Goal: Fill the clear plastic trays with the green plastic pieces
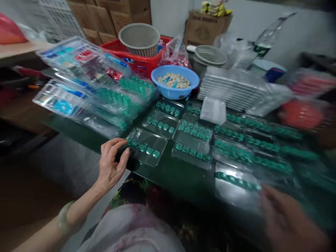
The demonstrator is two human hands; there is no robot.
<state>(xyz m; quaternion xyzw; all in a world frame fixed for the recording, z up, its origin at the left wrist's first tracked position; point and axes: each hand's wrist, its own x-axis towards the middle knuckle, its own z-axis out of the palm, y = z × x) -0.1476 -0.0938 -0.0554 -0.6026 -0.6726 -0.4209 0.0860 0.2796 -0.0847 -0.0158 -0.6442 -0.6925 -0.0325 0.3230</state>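
My left hand (112, 162) is at the left edge of a clear tray (154, 139) holding several green pieces (143, 147). Its thumb and fingers are apart, with the fingertips at the tray's edge and nothing visible between them. On the right, my right hand (291, 217) is smeared by motion beside another clear tray (231, 192) with a row of green pieces (237, 181); whether it holds anything cannot be made out. More clear trays with green pieces lie in rows between and behind the hands.
A stack of filled clear packages (89, 80) stands at the left. Behind the trays are a blue bowl (175, 91) of small pieces, a red basket (141, 66) with a grey basket (139, 38) on it, and stacked empty clear trays (233, 87).
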